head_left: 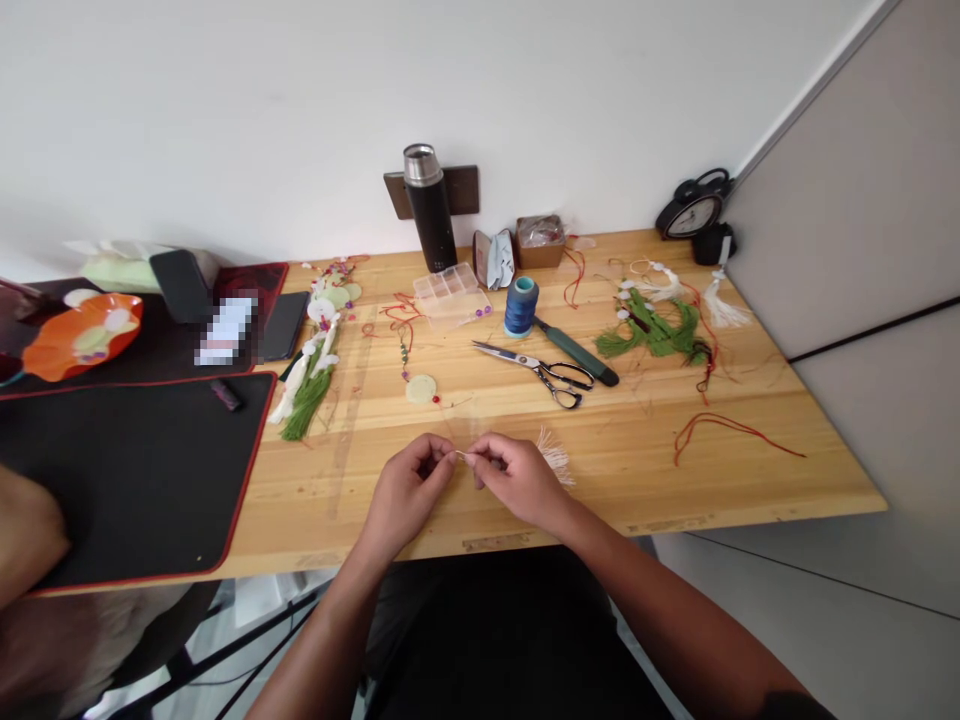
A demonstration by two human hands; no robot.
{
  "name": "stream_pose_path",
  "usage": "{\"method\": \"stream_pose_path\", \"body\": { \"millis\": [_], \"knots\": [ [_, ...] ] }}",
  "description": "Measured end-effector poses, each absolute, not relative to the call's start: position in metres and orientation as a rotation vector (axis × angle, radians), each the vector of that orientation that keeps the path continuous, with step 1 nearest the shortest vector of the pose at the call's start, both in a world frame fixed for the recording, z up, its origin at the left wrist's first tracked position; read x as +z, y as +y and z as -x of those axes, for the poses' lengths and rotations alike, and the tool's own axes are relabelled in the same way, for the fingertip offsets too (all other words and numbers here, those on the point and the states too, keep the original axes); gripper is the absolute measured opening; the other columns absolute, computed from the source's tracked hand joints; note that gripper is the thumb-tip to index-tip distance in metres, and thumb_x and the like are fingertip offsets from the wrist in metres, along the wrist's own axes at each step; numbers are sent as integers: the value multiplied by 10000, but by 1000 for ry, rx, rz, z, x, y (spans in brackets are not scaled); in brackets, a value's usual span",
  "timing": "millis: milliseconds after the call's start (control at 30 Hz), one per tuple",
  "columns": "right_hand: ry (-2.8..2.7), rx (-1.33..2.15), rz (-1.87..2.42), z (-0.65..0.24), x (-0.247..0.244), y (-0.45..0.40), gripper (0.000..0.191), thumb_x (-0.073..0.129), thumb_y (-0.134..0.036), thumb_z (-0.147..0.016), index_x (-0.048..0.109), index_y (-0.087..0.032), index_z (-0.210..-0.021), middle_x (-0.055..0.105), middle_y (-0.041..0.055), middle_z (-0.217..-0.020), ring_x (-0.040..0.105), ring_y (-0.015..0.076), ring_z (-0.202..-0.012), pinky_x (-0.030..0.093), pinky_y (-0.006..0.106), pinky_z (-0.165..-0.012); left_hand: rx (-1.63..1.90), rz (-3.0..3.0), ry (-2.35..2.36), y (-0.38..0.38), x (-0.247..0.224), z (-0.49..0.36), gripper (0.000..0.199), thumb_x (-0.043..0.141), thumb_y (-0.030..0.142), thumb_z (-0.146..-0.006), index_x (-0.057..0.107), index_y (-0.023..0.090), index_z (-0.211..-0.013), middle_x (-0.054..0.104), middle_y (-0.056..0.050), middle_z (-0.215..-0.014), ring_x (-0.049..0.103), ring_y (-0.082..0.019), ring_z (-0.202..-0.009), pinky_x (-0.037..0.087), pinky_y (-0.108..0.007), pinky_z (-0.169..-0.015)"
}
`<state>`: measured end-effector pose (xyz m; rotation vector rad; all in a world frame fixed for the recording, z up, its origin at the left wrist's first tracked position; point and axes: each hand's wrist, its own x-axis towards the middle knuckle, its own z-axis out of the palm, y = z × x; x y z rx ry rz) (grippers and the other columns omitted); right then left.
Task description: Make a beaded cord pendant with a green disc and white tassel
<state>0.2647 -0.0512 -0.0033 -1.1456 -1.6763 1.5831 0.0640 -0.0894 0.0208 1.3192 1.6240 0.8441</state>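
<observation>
My left hand [411, 490] and my right hand [519, 482] meet over the front of the wooden table. Both are closed, with a thin pale thread [461, 455] pinched between the fingertips. Just beyond them lies a pale green disc pendant [421, 389] with a red bead and a beaded cord; a fine reddish strand runs from near the bead toward my hands. A white tassel [555, 457] shows beside my right hand, partly covered by it. Scissors [536, 368] lie open beyond my hands, near a dark green utility knife [577, 352].
A blue thread spool [521, 307], clear bead box [452, 295] and black flask [430, 212] stand behind. Green tassels [660, 325] and red cord [731, 425] lie right. Finished-looking pendants [322, 340] lie left, near a black mat [150, 470] and another person's arm [28, 535].
</observation>
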Motion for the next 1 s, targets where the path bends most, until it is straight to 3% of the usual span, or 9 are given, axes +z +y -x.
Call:
{"method": "stream_pose_path", "body": {
  "millis": [433, 633, 1000],
  "knots": [
    [-1559, 1655, 1139, -269, -8, -52, 244, 680, -442, -1038, 715, -220, -943, 721, -1, -756, 661, 155, -677, 492, 279, -675, 844, -1427, 1735, -87, 15, -36, 284, 670, 496, -981, 753, 225, -987, 750, -19, -842, 642, -187, -723, 500, -305, -691],
    [-1330, 1790, 1133, -270, -8, -52, 334, 710, -548, -1016, 698, -216, -989, 666, -34, -696, 439, 88, -453, 334, 250, -457, 766, -1716, 1810, -68, 16, -21, 212, 656, 419, -1004, 771, 243, -1025, 771, -20, -896, 671, -191, -752, 496, -319, -715],
    [-1187, 1815, 1089, -270, -8, -52, 338, 756, -546, -967, 692, -214, -967, 642, -46, -657, 437, 77, -426, 309, 233, -417, 788, -1919, 1734, -8, 7, -34, 157, 640, 327, -990, 764, 234, -1007, 740, -39, -890, 659, -210, -785, 513, -353, -770]
  ]
}}
